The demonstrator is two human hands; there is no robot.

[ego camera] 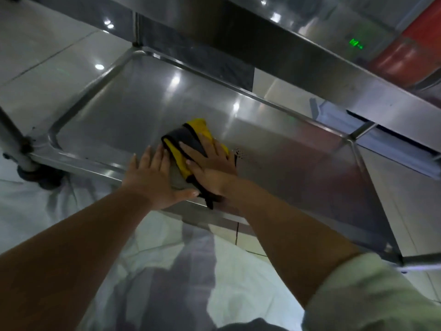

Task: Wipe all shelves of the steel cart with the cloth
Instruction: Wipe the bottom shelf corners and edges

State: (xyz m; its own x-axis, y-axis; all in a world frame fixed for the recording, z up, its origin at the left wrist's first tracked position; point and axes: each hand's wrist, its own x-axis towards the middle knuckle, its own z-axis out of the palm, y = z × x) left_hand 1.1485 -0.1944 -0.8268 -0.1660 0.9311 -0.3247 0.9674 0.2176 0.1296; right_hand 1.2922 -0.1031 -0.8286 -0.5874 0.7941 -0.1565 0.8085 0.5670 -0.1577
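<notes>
The cloth (191, 149), yellow with dark grey folds, lies flat on the lower shelf (124, 111) of the steel cart, close to the shelf's near rim and roughly midway along it. Its long axis runs from that near rim toward the far rim, leaning a little to the right. The right hand (210, 163) is pressed flat on top of the cloth, fingers spread and palm down, not clenched around it but pinning it to the steel. The left hand (155, 177) lies just beside the cloth on its left, also open and flat, its thumb touching the cloth's near corner and its fingers resting on bare shelf. So the right hand is the one driving the cloth, while the left seems to steady it. Most of the unwiped-looking surface stretches away from the cloth toward the far rim and to the left corner, so the next stroke probably pushes outward along the cloth's own axis. An upper shelf (310, 51) overhangs above the cloth.
</notes>
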